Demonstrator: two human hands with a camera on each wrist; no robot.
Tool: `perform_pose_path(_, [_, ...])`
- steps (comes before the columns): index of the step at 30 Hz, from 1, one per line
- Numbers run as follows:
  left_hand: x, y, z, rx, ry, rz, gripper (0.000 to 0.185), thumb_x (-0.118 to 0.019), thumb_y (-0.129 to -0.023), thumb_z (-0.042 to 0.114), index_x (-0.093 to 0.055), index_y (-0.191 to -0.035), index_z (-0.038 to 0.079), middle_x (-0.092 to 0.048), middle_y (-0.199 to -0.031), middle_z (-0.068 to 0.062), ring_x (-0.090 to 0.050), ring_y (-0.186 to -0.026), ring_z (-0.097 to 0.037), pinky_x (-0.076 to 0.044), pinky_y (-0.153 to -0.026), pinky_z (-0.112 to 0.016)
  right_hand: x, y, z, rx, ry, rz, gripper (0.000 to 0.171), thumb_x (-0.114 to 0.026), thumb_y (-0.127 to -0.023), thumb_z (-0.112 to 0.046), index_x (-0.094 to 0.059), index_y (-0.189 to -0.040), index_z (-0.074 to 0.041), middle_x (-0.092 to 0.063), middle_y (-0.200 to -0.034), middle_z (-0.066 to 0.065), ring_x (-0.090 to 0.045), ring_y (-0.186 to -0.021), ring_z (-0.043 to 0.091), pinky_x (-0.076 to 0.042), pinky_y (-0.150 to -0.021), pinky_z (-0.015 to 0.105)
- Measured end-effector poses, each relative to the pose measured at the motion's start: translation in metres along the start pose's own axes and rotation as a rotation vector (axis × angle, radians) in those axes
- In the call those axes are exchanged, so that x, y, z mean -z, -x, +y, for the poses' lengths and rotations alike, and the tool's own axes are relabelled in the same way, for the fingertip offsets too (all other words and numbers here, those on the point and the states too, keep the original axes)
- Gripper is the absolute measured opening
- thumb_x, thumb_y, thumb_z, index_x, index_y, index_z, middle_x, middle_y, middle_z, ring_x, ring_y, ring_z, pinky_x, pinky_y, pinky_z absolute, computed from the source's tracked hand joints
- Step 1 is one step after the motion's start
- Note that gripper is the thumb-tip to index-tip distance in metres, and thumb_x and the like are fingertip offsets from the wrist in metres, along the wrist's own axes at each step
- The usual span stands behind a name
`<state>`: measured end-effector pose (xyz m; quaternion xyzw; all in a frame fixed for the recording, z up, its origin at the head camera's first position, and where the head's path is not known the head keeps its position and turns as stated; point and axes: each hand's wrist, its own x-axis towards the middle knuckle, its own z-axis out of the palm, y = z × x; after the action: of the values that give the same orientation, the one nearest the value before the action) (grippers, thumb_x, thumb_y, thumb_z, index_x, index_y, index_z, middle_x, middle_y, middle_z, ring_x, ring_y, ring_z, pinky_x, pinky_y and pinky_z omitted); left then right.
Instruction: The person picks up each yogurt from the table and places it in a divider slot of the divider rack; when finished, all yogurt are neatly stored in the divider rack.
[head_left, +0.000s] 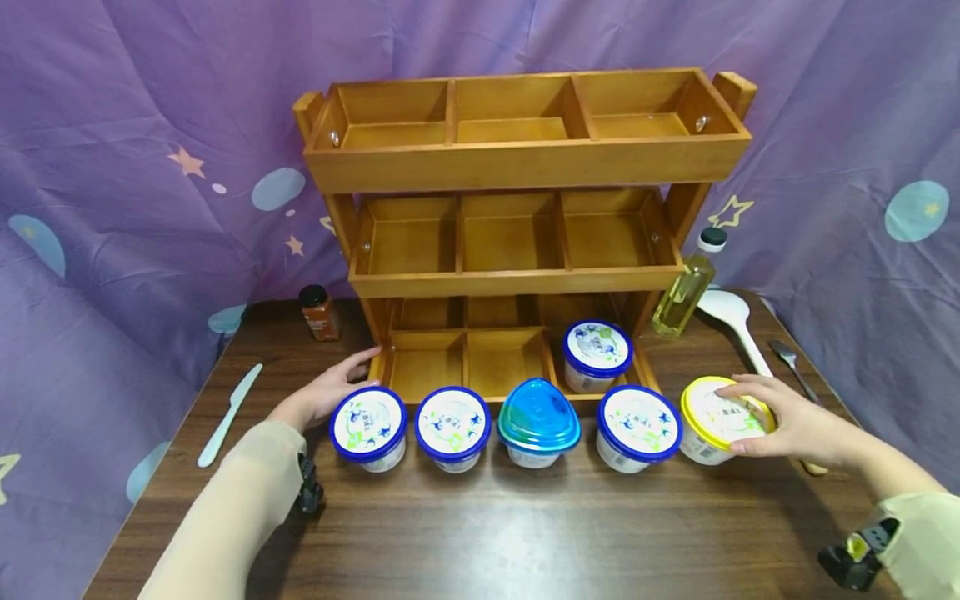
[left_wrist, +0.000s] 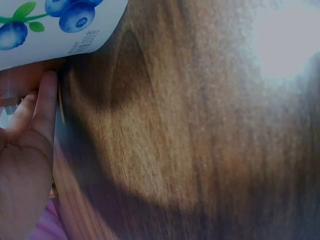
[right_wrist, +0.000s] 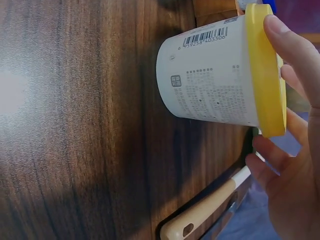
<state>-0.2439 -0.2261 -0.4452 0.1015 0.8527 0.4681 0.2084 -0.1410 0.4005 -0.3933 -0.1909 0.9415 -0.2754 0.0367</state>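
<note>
In the head view, my right hand (head_left: 787,421) is at a white tub with a yellow lid (head_left: 705,450), the rightmost in a row. My right thumb (right_wrist: 277,25) lies on the lid's rim in the right wrist view, other fingers bent around the lid's far side. My left hand (head_left: 330,396) reaches behind the leftmost blue-lidded tub (head_left: 367,421) and touches the lower left side of a wooden three-tier rack (head_left: 517,167). Its fingers (left_wrist: 46,102) look fairly straight in the left wrist view. Another blue-lidded tub (head_left: 597,348) sits in the rack's bottom right compartment.
Between the hands stand a blue-lidded tub (head_left: 452,425), a tub with a rounded triangular blue lid (head_left: 538,417) and another blue-lidded tub (head_left: 640,425). A spice jar (head_left: 321,315) and pale knife (head_left: 228,417) lie left; an oil bottle (head_left: 684,287), white ladle (head_left: 727,308) and fork (head_left: 795,367) right.
</note>
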Motion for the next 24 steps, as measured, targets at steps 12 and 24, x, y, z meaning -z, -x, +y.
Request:
perform_pose_path(12, [0.0, 0.001, -0.001, -0.029, 0.023, -0.005, 0.068, -0.058, -0.094, 0.028, -0.021, -0.15, 0.017, -0.027, -0.146, -0.029, -0.026, -0.133, -0.041, -0.025, -0.104, -0.055, -0.015, 0.0, 0.009, 0.122, 0.027, 0.096, 0.074, -0.088, -0.057, -0.015, -0.051, -0.12, -0.007, -0.04, -0.127, 0.02, -0.027, -0.116, 0.002, -0.016, -0.085, 0.009])
perform_pose_path(24, [0.001, 0.002, 0.0, -0.047, 0.016, -0.002, 0.069, -0.057, -0.094, 0.028, -0.02, -0.15, 0.014, -0.029, -0.145, -0.029, -0.028, -0.133, -0.041, -0.026, -0.104, -0.055, -0.011, -0.007, -0.001, 0.132, 0.087, 0.162, 0.074, -0.089, -0.056, -0.016, -0.051, -0.119, -0.006, -0.044, -0.121, 0.016, -0.03, -0.11, 0.005, -0.021, -0.08, 0.012])
